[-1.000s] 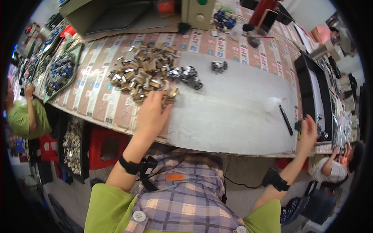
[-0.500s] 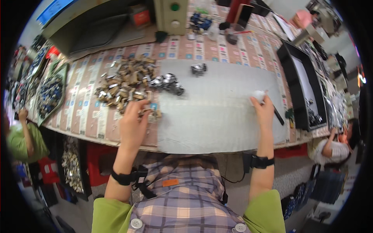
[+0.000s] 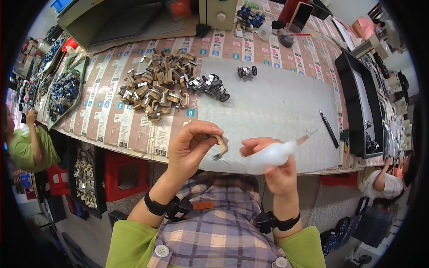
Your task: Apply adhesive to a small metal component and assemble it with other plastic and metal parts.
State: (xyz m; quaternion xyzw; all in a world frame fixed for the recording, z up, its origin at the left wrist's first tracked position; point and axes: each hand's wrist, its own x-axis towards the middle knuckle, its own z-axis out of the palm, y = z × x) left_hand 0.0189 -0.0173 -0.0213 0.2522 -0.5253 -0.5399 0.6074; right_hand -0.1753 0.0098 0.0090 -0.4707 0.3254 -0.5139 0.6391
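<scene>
Pink-and-white table top [image 3: 103, 108], grey sheet [image 3: 268, 107] on it, heap of tan parts [image 3: 157, 82] at eleven o'clock from left hand [image 3: 190, 145]. Left hand pinched nearly closed on small bent part [image 3: 221, 145], seen over sheet's eight o'clock side. Right hand [image 3: 283, 177] half curled round white bottle [image 3: 271, 157] (bit blurry), at about three o'clock from small bent part. Thin tip [image 3: 304, 137] points to two o'clock, away from it. Steady pinch, soft squeeze, both hands clear of tip: likely works best.
</scene>
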